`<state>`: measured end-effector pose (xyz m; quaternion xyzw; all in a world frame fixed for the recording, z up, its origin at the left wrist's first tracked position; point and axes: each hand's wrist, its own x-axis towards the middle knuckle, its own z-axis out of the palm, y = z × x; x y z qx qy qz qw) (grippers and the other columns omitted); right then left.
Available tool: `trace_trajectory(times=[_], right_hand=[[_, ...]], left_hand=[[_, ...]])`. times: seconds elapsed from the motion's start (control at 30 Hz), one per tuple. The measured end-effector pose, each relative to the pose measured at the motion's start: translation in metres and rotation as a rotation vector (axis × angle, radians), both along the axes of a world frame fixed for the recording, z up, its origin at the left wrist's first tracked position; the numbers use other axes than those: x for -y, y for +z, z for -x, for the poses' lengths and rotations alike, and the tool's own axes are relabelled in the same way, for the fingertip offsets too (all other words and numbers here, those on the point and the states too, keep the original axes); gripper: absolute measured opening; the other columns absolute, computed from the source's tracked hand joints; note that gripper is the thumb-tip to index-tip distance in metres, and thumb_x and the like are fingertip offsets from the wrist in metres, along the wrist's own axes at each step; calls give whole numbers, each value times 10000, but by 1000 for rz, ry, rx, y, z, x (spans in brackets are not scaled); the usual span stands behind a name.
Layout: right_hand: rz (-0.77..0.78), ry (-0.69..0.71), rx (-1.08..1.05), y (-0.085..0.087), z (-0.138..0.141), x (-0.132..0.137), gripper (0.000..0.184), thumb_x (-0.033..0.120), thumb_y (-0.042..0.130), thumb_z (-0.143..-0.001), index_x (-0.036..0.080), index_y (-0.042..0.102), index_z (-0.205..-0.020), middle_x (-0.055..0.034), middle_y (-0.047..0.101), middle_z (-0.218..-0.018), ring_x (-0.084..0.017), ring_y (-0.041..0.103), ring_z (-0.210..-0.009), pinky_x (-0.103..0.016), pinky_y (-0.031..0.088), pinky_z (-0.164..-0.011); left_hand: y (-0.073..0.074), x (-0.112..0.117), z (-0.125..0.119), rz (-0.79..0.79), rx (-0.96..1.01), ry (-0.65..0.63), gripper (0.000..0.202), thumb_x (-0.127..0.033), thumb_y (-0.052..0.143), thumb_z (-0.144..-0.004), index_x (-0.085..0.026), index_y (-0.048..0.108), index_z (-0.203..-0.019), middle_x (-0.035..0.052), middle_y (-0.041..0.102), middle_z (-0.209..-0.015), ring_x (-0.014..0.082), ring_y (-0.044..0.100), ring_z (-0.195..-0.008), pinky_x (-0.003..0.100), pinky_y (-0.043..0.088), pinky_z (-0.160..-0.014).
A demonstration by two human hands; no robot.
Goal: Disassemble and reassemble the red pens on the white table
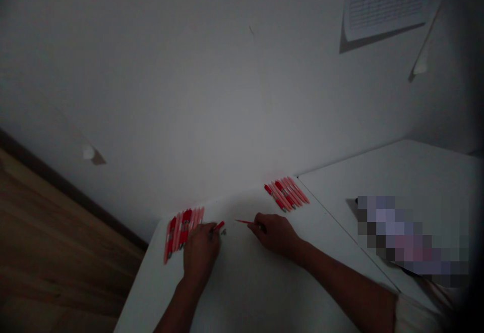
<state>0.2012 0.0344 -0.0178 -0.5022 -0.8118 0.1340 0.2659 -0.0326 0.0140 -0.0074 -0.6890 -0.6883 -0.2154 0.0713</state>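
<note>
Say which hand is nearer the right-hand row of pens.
Right. The right hand is just in front of the right-hand row of pens, apart from it; the left hand is farther off, left, beside the other row.

Both the left hand [201,247] and the right hand [278,233] are seen bare, as are the wrists just behind them. Behind the right hand, the right forearm [336,280] is uncovered and is seen to widen away from the wrist. Well back from that hand, the arm is covered by a pale, off-white sleeve [414,315]. Behind the left hand, the left forearm [177,302] is shown uncovered down to the view's lower border.
</note>
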Motion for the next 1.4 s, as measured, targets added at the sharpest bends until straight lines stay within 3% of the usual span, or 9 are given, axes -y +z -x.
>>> trace_trajectory(times=[0.3,0.7,0.93,1.13,1.4], right_hand=[[22,0,10,1,0,0,322,461,429,-932,200,596,-844,-25,673,-753,-136,594,-649,-244,261,-545],[10,-1,-3,1,0,0,321,458,428,-929,202,591,-825,-22,666,-727,-132,581,-625,-240,240,-534],[15,1,-12,1,0,1,316,456,440,-924,200,592,-819,-19,662,-723,-126,570,-617,-237,238,-536],[14,38,-27,2,0,2,303,448,457,-919,201,604,-823,-11,658,-710,-122,561,-616,-237,244,-543],[2,98,-40,3,0,3,303,446,459,-915,198,601,-812,-5,639,-677,-114,540,-593,-232,245,-543]], left_hand=[[4,3,-3,-14,-15,33,321,-334,431,-885,-195,688,-1019,95,703,-1009,268,625,-952,392,456,-847],[7,4,-5,-68,30,12,334,-264,389,-906,-172,656,-1086,96,681,-1057,253,601,-997,396,434,-912],[10,0,-10,-115,243,-48,345,-359,428,-903,-175,649,-1095,98,682,-1024,243,622,-908,396,478,-821],[16,3,-22,25,511,-228,358,-419,508,-865,-236,605,-1157,42,678,-968,159,607,-690,294,485,-618],[17,6,-26,150,560,-295,328,-411,552,-839,-250,618,-1118,40,689,-970,168,609,-757,295,483,-671]])
